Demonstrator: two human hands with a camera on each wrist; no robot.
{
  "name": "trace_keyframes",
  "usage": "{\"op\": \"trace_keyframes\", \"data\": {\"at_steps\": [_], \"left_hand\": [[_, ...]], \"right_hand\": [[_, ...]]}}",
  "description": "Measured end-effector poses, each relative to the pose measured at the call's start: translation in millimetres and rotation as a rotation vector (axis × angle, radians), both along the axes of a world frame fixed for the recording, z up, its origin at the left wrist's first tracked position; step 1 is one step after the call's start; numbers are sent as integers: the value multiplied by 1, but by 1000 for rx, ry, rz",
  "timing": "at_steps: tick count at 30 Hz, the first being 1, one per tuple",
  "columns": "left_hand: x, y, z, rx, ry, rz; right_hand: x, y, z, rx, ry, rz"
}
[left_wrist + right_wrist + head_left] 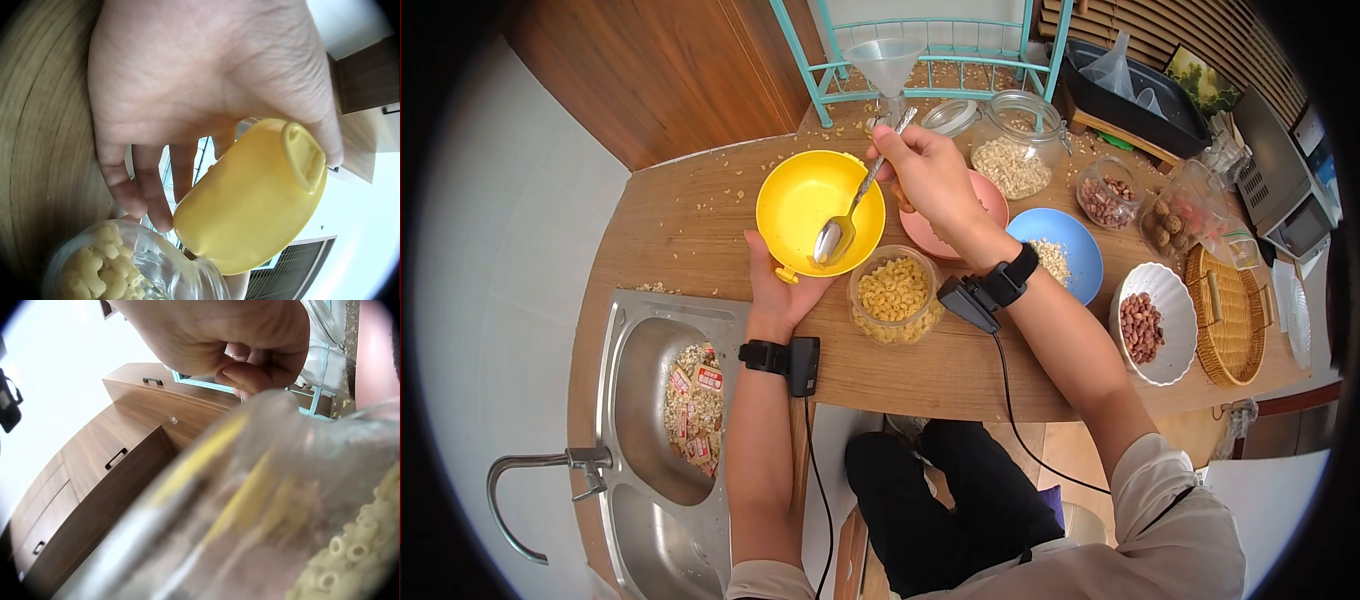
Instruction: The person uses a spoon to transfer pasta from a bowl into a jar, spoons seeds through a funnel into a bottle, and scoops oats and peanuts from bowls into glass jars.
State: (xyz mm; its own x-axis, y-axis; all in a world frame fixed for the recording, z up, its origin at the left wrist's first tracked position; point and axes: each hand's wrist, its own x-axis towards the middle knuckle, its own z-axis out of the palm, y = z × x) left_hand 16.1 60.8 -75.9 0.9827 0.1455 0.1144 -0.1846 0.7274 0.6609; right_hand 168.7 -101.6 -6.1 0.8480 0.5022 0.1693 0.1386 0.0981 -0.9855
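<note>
My left hand [783,300] holds a yellow bowl [795,195] tilted over the counter. Its thumb lies against the bowl's side and its fingers spread beneath, as the left wrist view shows. The bowl's inside looks bare apart from a small bit near the spoon. In my right hand [935,178] is a metal spoon [866,185], pinched by its patterned handle, with its head down inside the yellow bowl. Just right of the left hand stands a clear jar [169,250] of elbow macaroni [893,287]. A pink plate [990,195] lies partly hidden under the right forearm.
A blue plate [1085,250] with oats, a white bowl [1185,330] of peanuts and a wicker basket [1248,345] stand rightward. Behind are an oat jar [1040,125], a funnel [885,65] and a teal rack [830,97]. A steel sink [635,300] holds scattered oats and packets.
</note>
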Motion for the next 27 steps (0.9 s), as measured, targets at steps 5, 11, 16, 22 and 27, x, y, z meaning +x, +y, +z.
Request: {"op": "trace_keyframes", "data": {"at_steps": [5, 11, 16, 22, 27], "left_hand": [[0, -6, 7, 52, 66, 70], [1, -4, 5, 65, 56, 56], [0, -6, 6, 61, 85, 77], [1, -2, 1, 51, 77, 72], [0, -4, 5, 69, 63, 64]], "right_hand": [[2, 0, 0, 0, -23, 31], [-4, 0, 5, 105, 15, 122], [-2, 1, 3, 88, 33, 132], [-4, 1, 1, 105, 20, 128], [-2, -1, 3, 53, 27, 141]]}}
